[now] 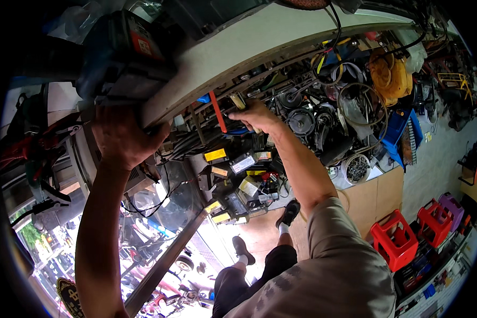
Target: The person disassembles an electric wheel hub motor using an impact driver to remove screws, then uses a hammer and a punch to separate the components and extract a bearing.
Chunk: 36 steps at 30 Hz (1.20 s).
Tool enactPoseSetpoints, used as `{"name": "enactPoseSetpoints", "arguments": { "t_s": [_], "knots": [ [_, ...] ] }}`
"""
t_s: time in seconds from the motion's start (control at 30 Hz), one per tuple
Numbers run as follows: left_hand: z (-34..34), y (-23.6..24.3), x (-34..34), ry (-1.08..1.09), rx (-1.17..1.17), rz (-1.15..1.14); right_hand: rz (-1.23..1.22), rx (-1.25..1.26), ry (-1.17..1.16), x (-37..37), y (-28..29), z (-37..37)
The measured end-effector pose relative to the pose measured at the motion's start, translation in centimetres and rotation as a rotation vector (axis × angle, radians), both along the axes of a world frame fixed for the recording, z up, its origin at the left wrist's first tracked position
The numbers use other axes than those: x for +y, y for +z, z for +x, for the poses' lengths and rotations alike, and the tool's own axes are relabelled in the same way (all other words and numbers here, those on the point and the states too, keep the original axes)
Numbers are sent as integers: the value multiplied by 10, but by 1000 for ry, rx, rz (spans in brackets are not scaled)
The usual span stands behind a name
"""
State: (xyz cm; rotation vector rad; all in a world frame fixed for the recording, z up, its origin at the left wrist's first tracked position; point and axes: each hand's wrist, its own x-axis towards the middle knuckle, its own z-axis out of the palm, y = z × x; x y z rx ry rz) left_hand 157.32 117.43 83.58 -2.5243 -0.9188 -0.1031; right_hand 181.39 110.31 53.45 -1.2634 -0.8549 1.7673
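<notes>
My left hand (124, 138) is raised to the pale shelf (217, 47), holding its edge with the thumb along the underside. Its fingertips are lost in shadow below a dark battery-like box (127, 58) with a red label. Lower and to the right, my right hand (257, 117) reaches in among tools under the shelf. Its fingers are curled, but what they hold is hard to make out. Beside them are a red bar (218, 112), a pale handle-like piece (238, 101) and something blue (238, 131).
Several batteries (243, 163) sit on the floor below. Coiled cables and round metal parts (300, 122) crowd the right, with a yellow container (389, 77), a blue tray (400, 130) and a bowl of small parts (356, 168). Red stools (395, 241) stand at lower right; cable clamps (47, 143) hang left.
</notes>
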Motion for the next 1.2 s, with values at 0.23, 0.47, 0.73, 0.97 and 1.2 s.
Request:
{"name": "enactPoseSetpoints", "arguments": {
  "t_s": [0.23,0.47,0.73,0.97,1.2],
  "knots": [
    [0,3,-8,2,11,-25,-205,-63,-9,-156,-8,-10],
    [4,6,-23,64,-52,21,-587,60,-39,-382,87,-23],
    [15,36,-101,581,-213,-390,-700,121,-253,-554,213,-27],
    [-88,-114,-503,548,-917,-1059,-859,-224,100,-644,103,-26],
    [-526,-241,-1215,2182,-647,-1153,-556,-496,461,-593,136,-235]
  ]
}}
